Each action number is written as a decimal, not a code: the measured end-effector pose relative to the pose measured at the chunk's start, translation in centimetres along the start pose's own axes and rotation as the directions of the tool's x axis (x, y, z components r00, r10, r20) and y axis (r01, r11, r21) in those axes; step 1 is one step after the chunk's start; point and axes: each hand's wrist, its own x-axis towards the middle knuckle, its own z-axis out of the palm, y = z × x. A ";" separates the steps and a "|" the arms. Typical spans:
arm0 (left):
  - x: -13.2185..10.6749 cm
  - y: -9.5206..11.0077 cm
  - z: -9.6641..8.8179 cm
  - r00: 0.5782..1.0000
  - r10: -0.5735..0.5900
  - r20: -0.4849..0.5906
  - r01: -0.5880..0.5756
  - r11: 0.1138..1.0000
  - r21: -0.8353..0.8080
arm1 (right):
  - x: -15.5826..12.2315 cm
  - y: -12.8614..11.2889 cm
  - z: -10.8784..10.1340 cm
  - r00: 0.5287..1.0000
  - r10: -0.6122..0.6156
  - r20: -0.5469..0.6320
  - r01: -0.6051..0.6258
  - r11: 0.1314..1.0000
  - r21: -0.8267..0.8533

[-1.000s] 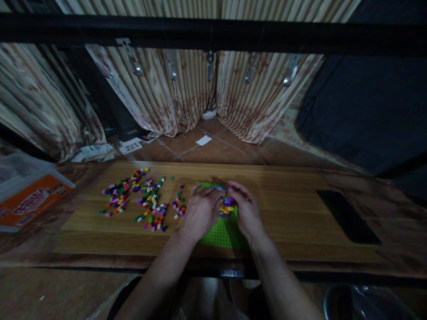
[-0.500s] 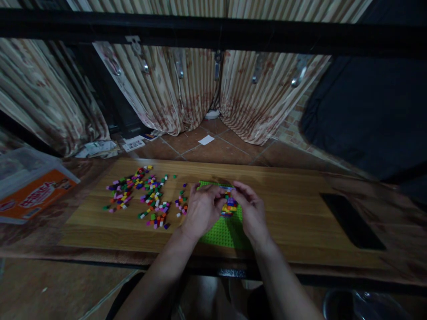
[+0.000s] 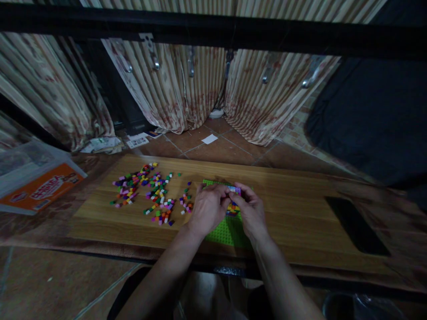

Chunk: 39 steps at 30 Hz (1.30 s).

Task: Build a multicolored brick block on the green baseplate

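Fingers (image 3: 247, 194) curled at block stack (image 3: 234, 209), grip unclear; board (image 3: 296, 213) stretches past right edge of green baseplate (image 3: 225, 234).

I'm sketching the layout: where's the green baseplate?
In the head view, the green baseplate lies on the wooden board, partly under the left hand and right hand, right of the loose bricks.

Your left hand (image 3: 209, 209) and right hand (image 3: 252, 209) are bare, and so are your forearms (image 3: 167, 269); below the near edge of the wooden board (image 3: 300, 218) you wear dark clothing (image 3: 128, 291), its cut too dim to tell.
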 end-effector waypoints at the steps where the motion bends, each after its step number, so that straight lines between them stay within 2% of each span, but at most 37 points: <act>1: 0.0 0.0 0.0 1.000 0.002 0.000 -0.002 1.000 0.000 | 0.0 0.1 0.0 1.000 0.001 -0.001 -0.001 1.000 0.004; 6: -0.1 0.0 0.0 1.000 0.003 0.003 -0.003 1.000 -0.019 | 0.0 0.0 -0.5 0.998 -0.048 0.031 0.048 0.999 0.004; 8: -0.2 0.0 0.1 1.000 -0.002 -0.005 0.002 1.000 -0.028 | 0.0 -0.3 -1.1 0.992 -0.127 0.010 0.127 0.991 -0.036; 10: -0.2 -0.1 0.2 1.000 -0.013 -0.011 0.012 0.999 -0.035 | -0.1 -0.8 -1.8 0.972 -0.234 0.011 0.233 0.961 -0.147; 14: -0.1 -0.4 0.5 1.000 -0.015 -0.016 0.014 0.998 -0.069 | -0.2 -1.5 -2.9 0.907 -0.378 0.185 0.421 0.793 -0.441; 16: -0.1 -0.5 0.6 1.000 -0.012 -0.014 0.011 0.996 -0.088 | -0.3 -1.7 -2.9 0.881 -0.398 0.258 0.473 0.713 -0.518; 18: 0.0 -0.4 0.6 1.000 -0.018 -0.003 0.017 0.995 -0.098 | -0.3 -1.7 -2.7 0.863 -0.406 0.301 0.505 0.674 -0.539; 27: 0.2 -0.1 0.4 0.998 -0.053 0.017 0.055 0.993 -0.102 | -0.1 -2.4 -1.8 0.867 -0.337 0.367 0.496 0.653 -0.572; 39: 0.4 0.0 0.2 0.995 -0.076 0.059 0.083 0.987 -0.134 | 0.3 -3.1 -1.5 0.882 -0.286 0.375 0.464 0.671 -0.579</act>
